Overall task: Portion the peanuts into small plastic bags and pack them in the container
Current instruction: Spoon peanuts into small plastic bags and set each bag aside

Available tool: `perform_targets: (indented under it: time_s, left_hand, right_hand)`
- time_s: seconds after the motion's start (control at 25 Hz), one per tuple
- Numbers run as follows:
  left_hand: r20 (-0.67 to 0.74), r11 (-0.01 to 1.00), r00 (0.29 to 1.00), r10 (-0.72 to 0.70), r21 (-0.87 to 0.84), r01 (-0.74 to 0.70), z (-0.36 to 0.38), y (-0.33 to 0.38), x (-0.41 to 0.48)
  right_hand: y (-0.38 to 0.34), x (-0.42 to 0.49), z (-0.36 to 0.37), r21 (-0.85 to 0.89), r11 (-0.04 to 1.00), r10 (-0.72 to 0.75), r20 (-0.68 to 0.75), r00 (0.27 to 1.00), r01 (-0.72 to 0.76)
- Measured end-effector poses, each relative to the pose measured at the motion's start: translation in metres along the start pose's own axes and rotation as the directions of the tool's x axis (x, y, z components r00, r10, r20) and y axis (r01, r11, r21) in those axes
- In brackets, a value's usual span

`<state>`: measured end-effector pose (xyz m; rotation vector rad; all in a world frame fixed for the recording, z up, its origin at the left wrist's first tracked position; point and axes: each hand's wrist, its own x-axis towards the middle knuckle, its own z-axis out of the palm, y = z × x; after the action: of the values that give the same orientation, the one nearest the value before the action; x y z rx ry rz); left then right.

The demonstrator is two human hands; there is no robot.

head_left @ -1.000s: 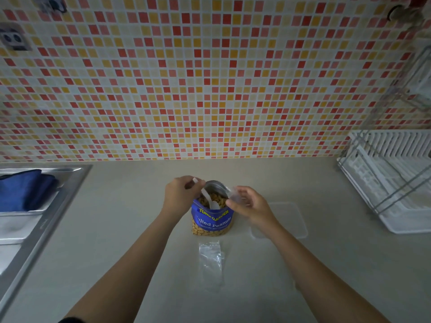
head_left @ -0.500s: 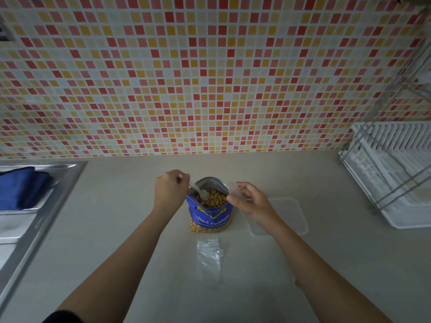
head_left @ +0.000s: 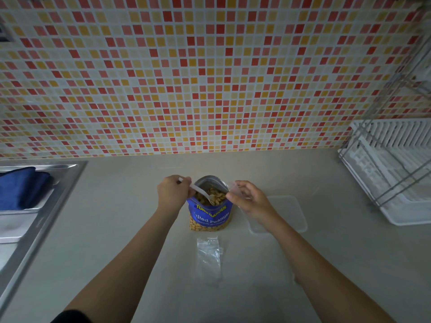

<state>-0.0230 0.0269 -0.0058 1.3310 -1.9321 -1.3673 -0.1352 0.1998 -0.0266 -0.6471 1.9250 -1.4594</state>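
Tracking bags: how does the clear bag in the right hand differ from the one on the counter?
Held bag: lifted, pinched by the right hand beside the peanut pouch. Counter bag: lying flat, untouched, nearer the person. Both are clear plastic.

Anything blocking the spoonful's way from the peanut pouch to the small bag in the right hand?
Nothing visible. The left hand holds the spoon in the open peanut pouch; the right hand pinches the small bag just beside its right rim.
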Motion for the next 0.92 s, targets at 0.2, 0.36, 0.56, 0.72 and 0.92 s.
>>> perform_targets:
  time_s: [0.2,0.36,0.56,0.72,0.92]
  left_hand:
    - [0.067,0.978,0.991,-0.112,-0.170,0.122,0.001,-0.001,-0.003]
    - [0.066,0.944,0.983,-0.170,-0.275,0.182,-0.006,-0.004,0.002]
    - [0.070,0.902,0.973,-0.218,-0.366,0.229,-0.021,-0.010,0.013]
    - [0.074,0.875,0.974,-0.212,-0.430,0.223,-0.034,-0.008,0.017]
    - [0.059,0.874,0.991,-0.124,-0.466,0.137,-0.055,0.019,0.020]
  right_hand:
    - [-0.005,-0.002,0.000,0.029,0.999,0.023,0.006,1.000,-0.023]
    - [-0.003,-0.002,-0.001,0.059,0.998,-0.027,-0.054,0.998,0.030]
    - [-0.015,0.000,-0.008,-0.139,0.983,-0.140,-0.132,0.981,0.122]
    - [-0.022,0.003,-0.004,-0.443,0.870,-0.282,-0.086,0.956,0.217]
    - [-0.025,0.007,0.011,-0.602,0.762,-0.335,-0.053,0.941,0.237]
